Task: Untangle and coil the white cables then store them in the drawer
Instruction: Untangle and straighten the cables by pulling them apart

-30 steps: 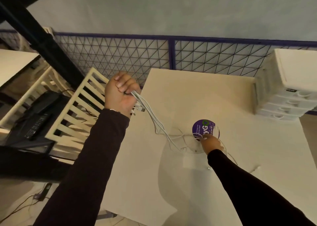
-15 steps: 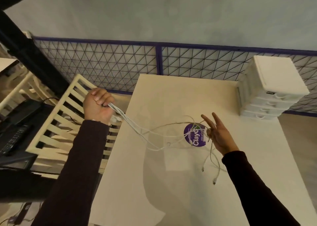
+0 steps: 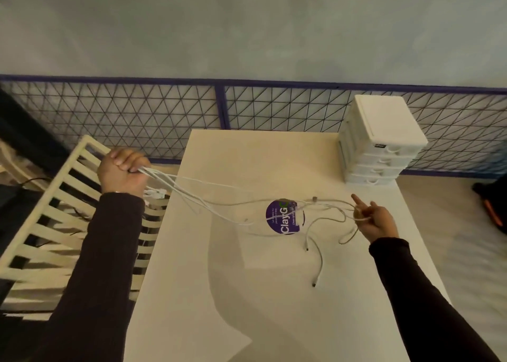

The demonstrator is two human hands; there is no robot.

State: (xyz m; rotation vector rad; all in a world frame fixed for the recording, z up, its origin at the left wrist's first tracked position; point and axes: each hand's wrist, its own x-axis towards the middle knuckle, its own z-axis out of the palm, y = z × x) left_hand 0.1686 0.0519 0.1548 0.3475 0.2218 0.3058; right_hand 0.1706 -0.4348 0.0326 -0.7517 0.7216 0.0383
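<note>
Several white cables stretch in the air above the pale table, from my left hand to my right. My left hand is a fist gripping one bunch of cable ends beyond the table's left edge, with plugs hanging below it. My right hand is over the table's right side, with cable loops hooked round its curled fingers and two fingers stretched out. Loose ends with plugs dangle below it toward the table. The white drawer unit, four drawers all shut, stands at the far right corner.
A round purple ClayGo sticker lies mid-table under the cables. A white slatted frame leans beside the table's left edge. A wire-mesh fence with a purple rail runs behind the table. Dark gear lies on the floor at the left.
My right hand has lifted off the table and pulled the cables to the right, spreading them out. My left hand has kept its grip and stayed at the left.
</note>
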